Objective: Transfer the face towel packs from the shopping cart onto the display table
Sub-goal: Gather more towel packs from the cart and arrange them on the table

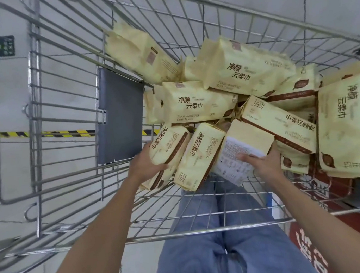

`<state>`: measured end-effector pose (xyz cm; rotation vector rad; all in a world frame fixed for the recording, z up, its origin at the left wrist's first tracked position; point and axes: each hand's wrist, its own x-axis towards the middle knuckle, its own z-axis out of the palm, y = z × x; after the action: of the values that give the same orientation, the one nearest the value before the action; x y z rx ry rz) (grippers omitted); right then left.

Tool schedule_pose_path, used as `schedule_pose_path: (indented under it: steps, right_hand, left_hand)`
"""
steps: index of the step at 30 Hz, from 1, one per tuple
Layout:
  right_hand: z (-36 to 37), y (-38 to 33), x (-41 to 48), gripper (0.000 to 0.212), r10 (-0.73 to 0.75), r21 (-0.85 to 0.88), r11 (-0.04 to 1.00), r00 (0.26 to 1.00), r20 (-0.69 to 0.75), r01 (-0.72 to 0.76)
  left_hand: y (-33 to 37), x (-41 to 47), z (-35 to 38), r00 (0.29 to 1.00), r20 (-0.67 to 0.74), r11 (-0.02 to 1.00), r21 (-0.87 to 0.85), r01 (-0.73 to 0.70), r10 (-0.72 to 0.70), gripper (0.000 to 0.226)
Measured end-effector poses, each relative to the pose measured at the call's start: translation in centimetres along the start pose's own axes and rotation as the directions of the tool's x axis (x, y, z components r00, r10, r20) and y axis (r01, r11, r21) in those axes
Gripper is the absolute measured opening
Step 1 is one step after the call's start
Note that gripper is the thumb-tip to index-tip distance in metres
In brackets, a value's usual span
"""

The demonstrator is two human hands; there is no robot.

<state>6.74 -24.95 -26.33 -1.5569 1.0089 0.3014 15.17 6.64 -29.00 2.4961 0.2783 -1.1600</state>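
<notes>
Pressure matters: left hand (146, 165) and right hand (261, 162) clamp three pale-yellow plastic face towel packs (198, 158) (middle one may slip).

Grey floor (16, 181), striped tape (67, 133), red sign (313, 253)
The yellow-and-black tape crosses the floor at left, a small dark plate (5, 45) sits far left, and the white-lettered sign stands near right.

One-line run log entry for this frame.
phase: pickup in cart | left hand: grips left pack | right hand: grips label-side pack
</notes>
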Motion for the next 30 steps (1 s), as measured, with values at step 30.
schedule_pose_path:
  steps: [30]
  right_hand:
    - [-8.0, -5.6, -11.5, 0.077, -0.155, 0.702, 0.700, 0.987, -0.032, 0.132]
  left_hand:
    - [6.1, -17.3, -4.8, 0.946, -0.313, 0.635, -0.714, -0.296, 0.089, 0.085]
